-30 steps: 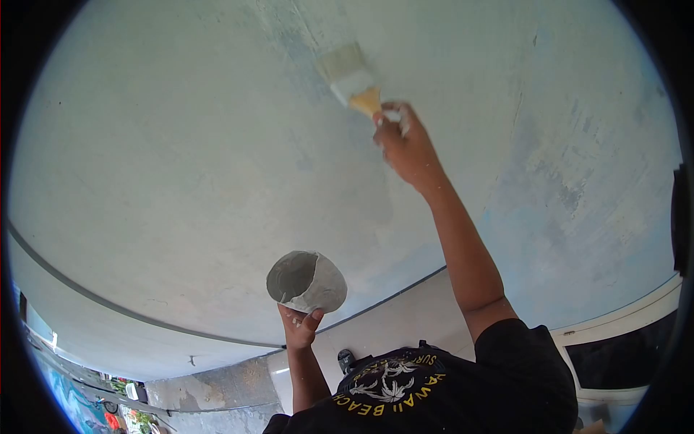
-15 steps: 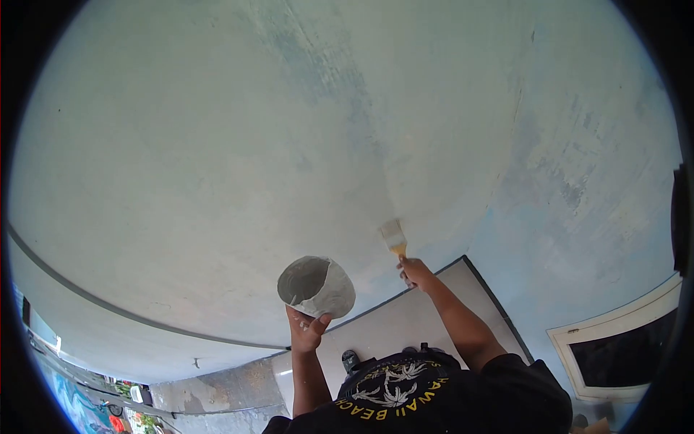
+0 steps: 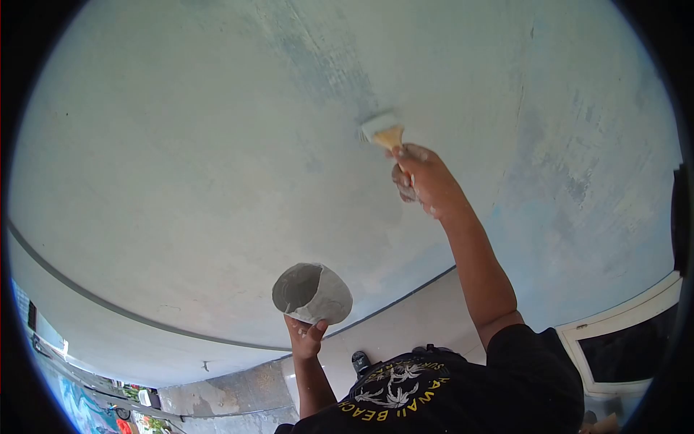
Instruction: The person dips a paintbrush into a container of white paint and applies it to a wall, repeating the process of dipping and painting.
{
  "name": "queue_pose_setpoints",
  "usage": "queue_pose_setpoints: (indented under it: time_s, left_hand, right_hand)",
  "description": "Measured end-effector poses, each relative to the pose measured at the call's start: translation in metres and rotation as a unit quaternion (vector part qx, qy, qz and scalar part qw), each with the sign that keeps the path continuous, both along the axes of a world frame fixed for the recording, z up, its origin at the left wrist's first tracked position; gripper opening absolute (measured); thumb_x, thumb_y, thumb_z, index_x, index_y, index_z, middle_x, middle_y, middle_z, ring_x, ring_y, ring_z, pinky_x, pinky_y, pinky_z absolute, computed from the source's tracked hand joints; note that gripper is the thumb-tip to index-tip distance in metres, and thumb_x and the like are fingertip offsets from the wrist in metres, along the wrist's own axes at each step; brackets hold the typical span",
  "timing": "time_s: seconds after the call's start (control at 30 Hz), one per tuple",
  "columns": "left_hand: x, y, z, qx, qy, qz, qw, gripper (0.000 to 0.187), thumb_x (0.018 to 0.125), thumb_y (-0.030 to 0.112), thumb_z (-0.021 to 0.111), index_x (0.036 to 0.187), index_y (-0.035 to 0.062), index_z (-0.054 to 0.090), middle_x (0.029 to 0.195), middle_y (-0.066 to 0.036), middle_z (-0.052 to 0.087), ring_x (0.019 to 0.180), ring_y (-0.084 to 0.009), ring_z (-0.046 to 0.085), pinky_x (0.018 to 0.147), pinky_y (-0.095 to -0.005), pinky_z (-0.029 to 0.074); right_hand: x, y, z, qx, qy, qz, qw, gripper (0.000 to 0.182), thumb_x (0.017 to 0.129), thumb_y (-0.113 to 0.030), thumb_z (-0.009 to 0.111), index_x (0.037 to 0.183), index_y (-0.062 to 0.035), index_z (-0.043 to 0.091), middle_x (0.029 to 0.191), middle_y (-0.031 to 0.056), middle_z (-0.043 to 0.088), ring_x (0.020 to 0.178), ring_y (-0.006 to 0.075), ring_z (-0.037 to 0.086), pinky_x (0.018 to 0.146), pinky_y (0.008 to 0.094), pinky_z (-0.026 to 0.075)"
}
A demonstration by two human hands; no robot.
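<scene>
My right hand [image 3: 423, 177] is closed round the handle of a paintbrush [image 3: 387, 132], its wide bristles tilted against the wall [image 3: 217, 166]. The bristles lie at the lower end of a bluish-grey worn streak in the pale paint. Lower down, my left hand [image 3: 307, 336] grips a round container [image 3: 329, 300] coated in whitish paint, its mouth tipped toward the wall and its inside grey. Paint smears mark the fingers of both hands.
Tiled floor [image 3: 426, 311] with a dark edge strip meets the wall below. A framed window [image 3: 614, 343] is at the lower right. A grey strip [image 3: 108, 307] curves along the wall at left, with a street scene beyond.
My right hand has carried the paintbrush up the wall, from low near the floor line to the worn streak. The container in my left hand has shifted slightly left and down.
</scene>
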State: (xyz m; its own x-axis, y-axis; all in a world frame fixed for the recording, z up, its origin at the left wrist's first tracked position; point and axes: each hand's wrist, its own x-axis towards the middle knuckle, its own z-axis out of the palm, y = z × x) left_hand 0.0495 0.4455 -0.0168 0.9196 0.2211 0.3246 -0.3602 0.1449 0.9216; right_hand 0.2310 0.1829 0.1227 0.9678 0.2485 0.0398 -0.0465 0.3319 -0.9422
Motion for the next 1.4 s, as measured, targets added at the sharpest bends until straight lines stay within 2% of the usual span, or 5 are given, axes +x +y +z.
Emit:
queue_pose_setpoints:
  time_s: [0.23,0.73,1.0,1.13,1.4]
  left_hand:
    - [-0.001,0.002,-0.001,-0.027,0.006,-0.022,0.999,0.088,0.067,0.022,0.078,0.138,0.0004,0.031,0.132,-0.014,0.046,0.122,-0.0269,0.047,0.101,-0.0419,0.04]
    - [-0.001,0.006,0.002,-0.023,0.008,-0.048,0.999,0.088,0.067,0.016,0.077,0.139,0.0013,0.029,0.132,-0.014,0.045,0.123,-0.0264,0.046,0.103,-0.042,0.038]
    - [-0.006,0.012,0.005,0.011,0.028,-0.053,0.998,0.087,0.068,0.017,0.077,0.138,0.0007,0.029,0.132,-0.014,0.045,0.121,-0.0254,0.047,0.101,-0.0404,0.039]
    - [-0.008,0.01,-0.006,-0.008,0.024,-0.019,1.0,0.086,0.068,0.02,0.077,0.138,0.0002,0.03,0.131,-0.014,0.046,0.119,-0.0257,0.048,0.099,-0.0408,0.04]
    - [-0.008,0.007,-0.01,-0.017,0.001,0.03,0.999,0.086,0.068,0.022,0.079,0.137,0.0025,0.032,0.131,-0.013,0.047,0.12,-0.0259,0.048,0.101,-0.0409,0.039]
  right_hand:
    - [0.007,0.011,0.022,0.051,-0.117,-0.014,0.992,0.031,0.101,-0.032,0.045,0.107,-0.0036,0.055,0.057,-0.0033,0.04,0.044,0.0048,0.031,0.045,0.0235,0.029]
    - [-0.009,0.04,-0.269,-0.15,0.144,0.016,0.978,0.044,0.099,-0.048,0.042,0.095,-0.0054,0.051,0.066,0.0025,0.049,0.046,0.009,0.04,0.043,0.0246,0.038]
    - [-0.08,0.02,-0.467,-0.216,0.468,-0.068,0.854,0.036,0.098,-0.033,0.049,0.082,-0.0026,0.059,0.066,0.0068,0.055,0.049,0.0173,0.049,0.039,0.0351,0.036]
    - [-0.06,0.014,-0.462,-0.223,0.389,-0.044,0.893,0.034,0.096,-0.034,0.052,0.082,-0.0037,0.061,0.064,0.005,0.056,0.048,0.0149,0.049,0.04,0.0346,0.035]
    - [-0.016,0.001,-0.118,-0.071,0.069,-0.045,0.994,0.033,0.1,-0.033,0.047,0.085,-0.005,0.054,0.057,-0.0032,0.041,0.048,0.0056,0.035,0.044,0.0237,0.031]
